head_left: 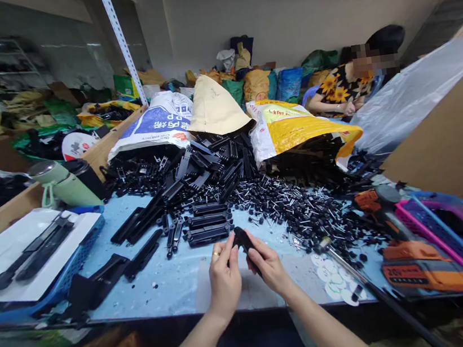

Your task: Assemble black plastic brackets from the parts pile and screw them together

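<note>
Near the front edge of the blue-covered table, both hands meet on a long black plastic part [243,239]. My right hand [268,262] wraps its fingers and thumb around the side of it. At its upper end, my left hand [224,271] has thumb and fingers closed; whether a smaller piece sits between them is too small to tell. Just beyond the hands lies a stack of similar black parts [209,222]. To the right spreads a heap of black-headed metal screws [299,204].
An orange cordless drill [422,262], a rod-like tool [355,274] and round white stickers [333,277] lie right. Open sacks [218,107] spill black parts at the back. A green bottle [60,184] and blue basket [90,237] stand left. Another person [343,87] sits back right.
</note>
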A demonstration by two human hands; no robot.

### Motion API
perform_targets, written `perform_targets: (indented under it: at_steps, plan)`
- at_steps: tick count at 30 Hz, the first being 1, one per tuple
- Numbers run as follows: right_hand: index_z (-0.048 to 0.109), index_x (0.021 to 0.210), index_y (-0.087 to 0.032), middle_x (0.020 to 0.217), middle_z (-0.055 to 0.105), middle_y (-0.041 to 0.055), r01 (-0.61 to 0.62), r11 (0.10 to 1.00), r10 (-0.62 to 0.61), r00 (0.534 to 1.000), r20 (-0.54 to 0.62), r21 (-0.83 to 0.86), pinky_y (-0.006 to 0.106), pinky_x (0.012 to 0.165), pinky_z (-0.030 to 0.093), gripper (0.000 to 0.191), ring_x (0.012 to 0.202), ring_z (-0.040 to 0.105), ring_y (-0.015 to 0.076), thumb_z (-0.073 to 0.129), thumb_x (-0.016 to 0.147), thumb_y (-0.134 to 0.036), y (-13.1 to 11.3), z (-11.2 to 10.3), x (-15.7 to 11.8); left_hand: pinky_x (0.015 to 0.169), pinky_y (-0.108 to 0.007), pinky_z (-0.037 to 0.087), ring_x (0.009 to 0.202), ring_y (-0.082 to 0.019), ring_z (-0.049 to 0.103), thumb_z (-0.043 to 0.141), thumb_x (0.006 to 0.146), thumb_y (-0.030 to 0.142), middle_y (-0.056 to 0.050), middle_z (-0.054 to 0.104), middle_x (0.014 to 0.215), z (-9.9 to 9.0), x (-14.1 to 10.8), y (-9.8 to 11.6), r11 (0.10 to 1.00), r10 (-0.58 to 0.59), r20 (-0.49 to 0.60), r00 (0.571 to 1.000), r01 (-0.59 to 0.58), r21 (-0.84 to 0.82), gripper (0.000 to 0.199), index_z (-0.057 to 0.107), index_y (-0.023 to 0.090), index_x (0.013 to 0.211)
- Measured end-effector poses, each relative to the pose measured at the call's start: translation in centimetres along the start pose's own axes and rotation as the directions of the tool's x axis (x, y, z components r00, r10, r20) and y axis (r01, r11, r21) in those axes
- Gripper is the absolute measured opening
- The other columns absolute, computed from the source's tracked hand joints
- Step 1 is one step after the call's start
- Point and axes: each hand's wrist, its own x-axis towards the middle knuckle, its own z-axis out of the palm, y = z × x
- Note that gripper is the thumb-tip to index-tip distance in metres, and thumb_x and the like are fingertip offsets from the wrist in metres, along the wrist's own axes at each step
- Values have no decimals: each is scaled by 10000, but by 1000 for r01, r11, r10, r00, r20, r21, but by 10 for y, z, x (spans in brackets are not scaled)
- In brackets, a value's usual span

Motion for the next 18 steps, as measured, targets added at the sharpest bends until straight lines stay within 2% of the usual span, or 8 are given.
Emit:
perform_targets:
  at_steps: [3,7,10,13,14,16,17,18]
  plan:
    - [387,1296,-279,962,534,65,30,1000,-30,997,-66,0,234,464,448,441,509,470,84,408,868,-381,0,15,-7,745,-261,445,833,-134,524,356,886,242,-60,510,919,4,1,8,999,-4,-119,993,-1,-43,338,491,201,1193]
    - [316,1327,-301,987,523,55,59,998,-61,996,-58,-30,240,505,464,459,537,485,85,397,880,-357,6,21,-16,752,-272,449,838,-138,530,372,878,263,-49,518,910,-1,7,1,994,79,35,996,-76,-78,323,520,222,1162]
    - [266,1348,-290,1109,512,67,79,982,-63,993,97,-171,281,669,485,479,722,554,126,385,887,-346,11,8,-10,643,-269,485,683,-109,545,333,885,301,-62,510,974,0,0,-15,991,-76,98,992,86,-98,353,477,222,1198]
    - [371,1299,-269,1188,501,63,172,892,-105,978,179,-418,355,882,402,432,1028,491,189,388,879,-367,14,-26,26,563,-288,504,625,-116,558,311,882,310,-95,502,1030,5,-15,-30,960,-276,56,960,278,-28,414,363,202,1279]
    - [416,1268,-257,1191,505,64,173,847,-132,984,117,-503,368,914,374,412,1075,461,197,384,876,-377,15,-43,44,627,-324,513,735,-155,580,337,869,284,-109,492,1067,5,-19,-33,961,-272,37,962,270,54,439,328,199,1300]
    - [478,1210,-206,1198,504,84,65,748,-158,984,-82,-661,368,955,329,398,1118,429,206,395,863,-382,15,-79,90,833,-429,450,1059,-248,486,401,818,189,-121,440,1189,3,-21,-36,958,-138,93,986,109,265,511,301,218,1318]
    - [478,1201,-181,1202,501,92,-79,683,-108,972,-207,-726,349,963,317,392,1125,423,202,381,868,-364,14,-97,115,915,-474,378,1170,-271,385,415,787,136,-108,409,1246,0,-20,-36,938,-40,189,981,-28,345,544,314,238,1312]
    - [459,1209,-184,1218,490,82,-251,597,-23,944,-330,-762,322,968,308,390,1136,414,189,363,873,-356,13,-113,140,963,-509,310,1223,-278,314,416,763,93,-86,400,1273,-2,-16,-36,908,51,318,947,-176,381,561,346,263,1293]
